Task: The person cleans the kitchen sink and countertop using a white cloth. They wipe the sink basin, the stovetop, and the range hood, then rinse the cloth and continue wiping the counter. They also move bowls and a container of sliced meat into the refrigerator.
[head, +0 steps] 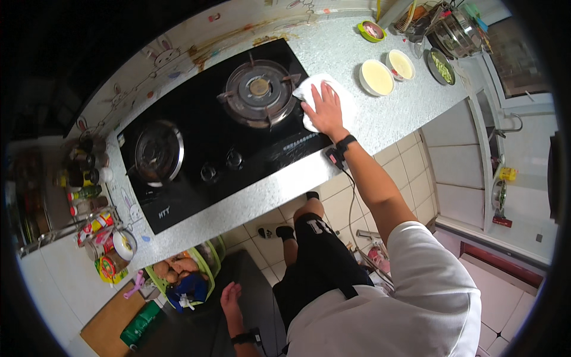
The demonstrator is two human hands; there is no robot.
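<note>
My right hand lies spread on a white cloth, at the right edge of a black glass gas hob. The cloth lies partly on the hob and partly on the speckled countertop. Just left of it stands the right burner with its pan support; the left burner is farther off. My left hand hangs low near my body, its fingers loosely curled, with nothing seen in it.
Two bowls of pale yellow liquid, a green-rimmed bowl and a dish of chopped green food stand right of the hob. Bottles and jars crowd the left. A green basket holds potatoes or similar produce below the counter.
</note>
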